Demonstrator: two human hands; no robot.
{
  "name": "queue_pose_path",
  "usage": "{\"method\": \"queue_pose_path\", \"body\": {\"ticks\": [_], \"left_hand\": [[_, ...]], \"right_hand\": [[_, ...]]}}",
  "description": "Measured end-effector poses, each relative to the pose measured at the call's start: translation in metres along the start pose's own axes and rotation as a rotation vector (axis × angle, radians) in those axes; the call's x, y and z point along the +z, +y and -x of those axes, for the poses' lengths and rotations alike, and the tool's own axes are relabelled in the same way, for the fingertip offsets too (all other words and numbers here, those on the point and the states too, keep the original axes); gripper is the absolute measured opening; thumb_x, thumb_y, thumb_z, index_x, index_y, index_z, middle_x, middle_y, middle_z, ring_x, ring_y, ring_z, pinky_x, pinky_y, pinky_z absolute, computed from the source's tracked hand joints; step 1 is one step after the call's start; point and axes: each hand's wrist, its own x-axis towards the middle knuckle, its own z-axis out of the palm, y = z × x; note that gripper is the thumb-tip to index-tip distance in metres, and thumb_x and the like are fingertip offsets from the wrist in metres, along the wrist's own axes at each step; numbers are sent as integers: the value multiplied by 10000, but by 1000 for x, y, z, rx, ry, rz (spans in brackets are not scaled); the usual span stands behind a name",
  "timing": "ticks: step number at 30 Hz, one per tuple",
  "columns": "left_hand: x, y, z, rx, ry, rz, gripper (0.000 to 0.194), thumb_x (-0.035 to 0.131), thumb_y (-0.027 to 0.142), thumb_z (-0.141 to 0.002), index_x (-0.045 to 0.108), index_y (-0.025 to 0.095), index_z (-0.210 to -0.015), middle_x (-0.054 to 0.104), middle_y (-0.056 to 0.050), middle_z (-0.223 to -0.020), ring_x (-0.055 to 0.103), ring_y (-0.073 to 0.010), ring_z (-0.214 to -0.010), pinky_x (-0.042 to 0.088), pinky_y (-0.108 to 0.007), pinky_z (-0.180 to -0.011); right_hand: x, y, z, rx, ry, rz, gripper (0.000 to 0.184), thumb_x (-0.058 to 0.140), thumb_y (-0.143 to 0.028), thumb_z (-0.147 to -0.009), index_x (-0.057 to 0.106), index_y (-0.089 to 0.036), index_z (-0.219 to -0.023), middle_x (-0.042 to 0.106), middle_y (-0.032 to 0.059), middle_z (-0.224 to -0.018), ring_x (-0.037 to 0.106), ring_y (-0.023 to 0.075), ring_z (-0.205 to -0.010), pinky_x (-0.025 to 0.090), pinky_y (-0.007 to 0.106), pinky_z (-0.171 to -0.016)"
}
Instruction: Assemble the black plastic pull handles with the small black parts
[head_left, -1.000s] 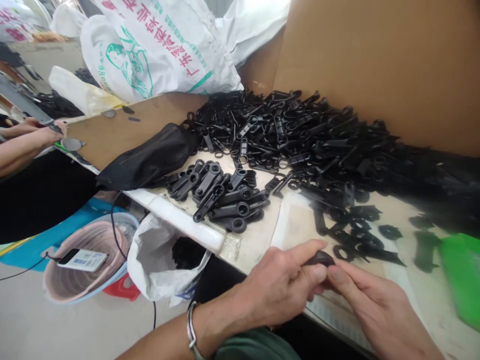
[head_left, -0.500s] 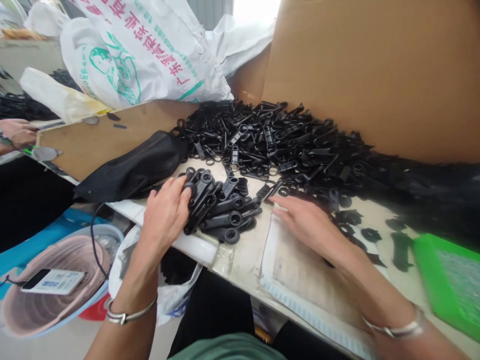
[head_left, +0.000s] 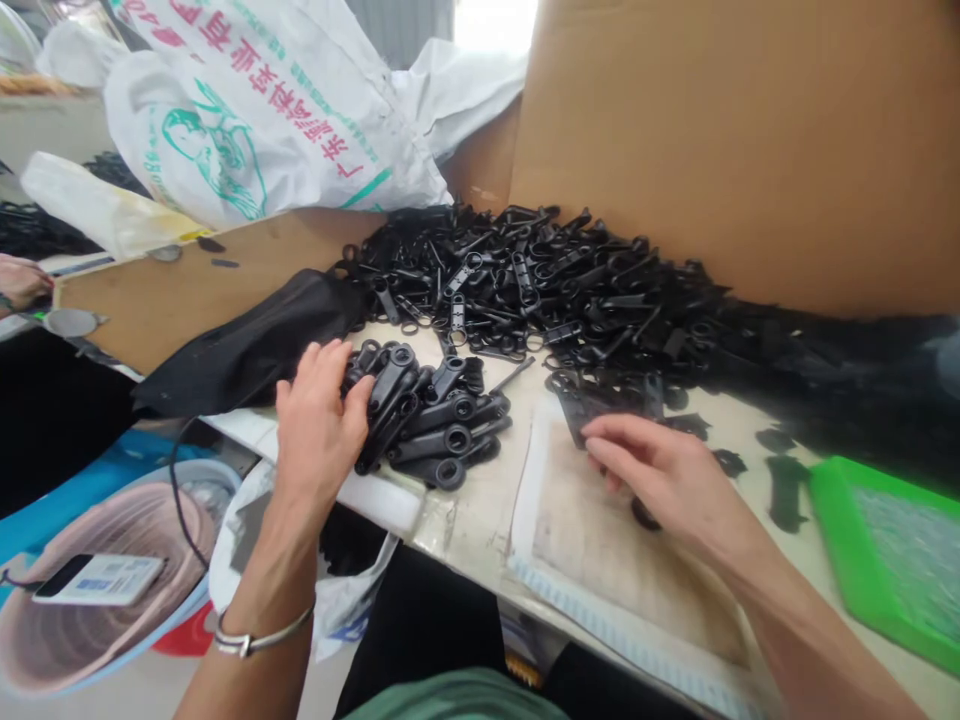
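Observation:
My left hand (head_left: 319, 430) lies with its fingers spread at the left side of a small heap of black plastic arms with ringed ends (head_left: 454, 410), its thumb against them. My right hand (head_left: 667, 475) is closed, thumb and forefinger pinching a flat black plastic piece (head_left: 575, 408) over the far part of a worn pad (head_left: 592, 520). Part of that piece is hidden behind the fingers. A big pile of slender black plastic parts with rings (head_left: 517, 275) rises behind both hands.
A green tray (head_left: 847, 540) of clear small items stands at the right. Cardboard (head_left: 735, 150) walls the back. At the left lie a black cloth bag (head_left: 247, 345) and a white printed sack (head_left: 262, 110). Below, a pink basket (head_left: 142, 640) holds a phone-like device (head_left: 101, 580). Another person's hand (head_left: 22, 282) shows far left.
My right hand has drawn back toward me and to the right, and its fingers have closed on a flat black plastic piece. My left hand has shifted slightly left, fingers more spread.

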Motion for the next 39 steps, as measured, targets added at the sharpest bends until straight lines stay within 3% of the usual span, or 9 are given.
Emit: {"method": "queue_pose_path", "body": {"ticks": [4,9,11,15,18,25,30,34,39], "left_hand": [[3,48,38,117,127,318,327,551,299,-940,648,208,-1238,603,-78,-1407,453,-248,-1408,279,-437,-1217],[30,116,88,-364,-704,1219,466,725,396,-830,627,168,-1225,736,-122,-1165,676,-278,-1125,509,-384,-993],[40,130,96,-561,-830,1399,440,737,380,-826,617,137,-1173,761,-132,-1062,707,-254,-1034,526,-348,-927],[45,132,96,-608,-847,1389,402,734,320,-836,583,132,-1157,769,-98,-945,722,-172,-812,499,-260,-777],[41,129,95,-518,-919,1319,397,681,304,-869,553,127,-1200,754,-78,-891,632,-104,-600,420,-233,-634],[37,129,103,-514,-1119,1348,388,642,251,-852,544,115,-1203,696,-71,-934,531,-71,-564,388,-253,-645],[41,122,102,-640,-1172,1473,374,691,142,-756,578,158,-1112,667,-63,-1012,573,-84,-680,374,-238,-642],[46,125,102,-683,-1209,1563,372,730,134,-715,594,147,-1062,663,-93,-1063,621,-115,-742,405,-251,-664],[45,127,102,-689,-1207,1605,357,747,138,-705,612,143,-1035,675,-94,-1049,661,-149,-793,444,-273,-731]], "right_hand": [[5,-1,43,-86,147,-157,108,668,-303,-841,741,-224,-859,764,10,-850,667,134,-582,552,239,-558],[23,-13,75,-390,116,-155,139,602,-148,-902,726,-206,-885,770,28,-967,721,157,-910,570,242,-848],[15,-6,79,-378,26,-145,161,580,-169,-923,731,-211,-957,769,29,-1024,719,158,-942,571,255,-873],[-33,36,73,-82,68,249,236,543,-338,-949,746,-271,-1048,778,4,-1030,731,176,-902,588,307,-833],[-68,74,50,40,173,438,342,496,-325,-950,706,-194,-1187,734,120,-1152,697,277,-998,527,455,-907],[-84,109,2,116,88,542,232,625,-294,-807,753,-185,-967,736,111,-885,678,265,-831,494,373,-750],[-76,83,31,107,73,208,464,573,-467,-881,644,-230,-1273,751,95,-998,696,209,-701,554,347,-624],[-42,40,67,139,-123,-637,370,682,-434,-846,681,-266,-1176,713,120,-1182,716,222,-833,580,298,-558],[-8,17,81,168,-51,-706,250,677,-411,-870,684,-250,-1061,733,39,-827,657,150,-610,574,272,-554]]}}
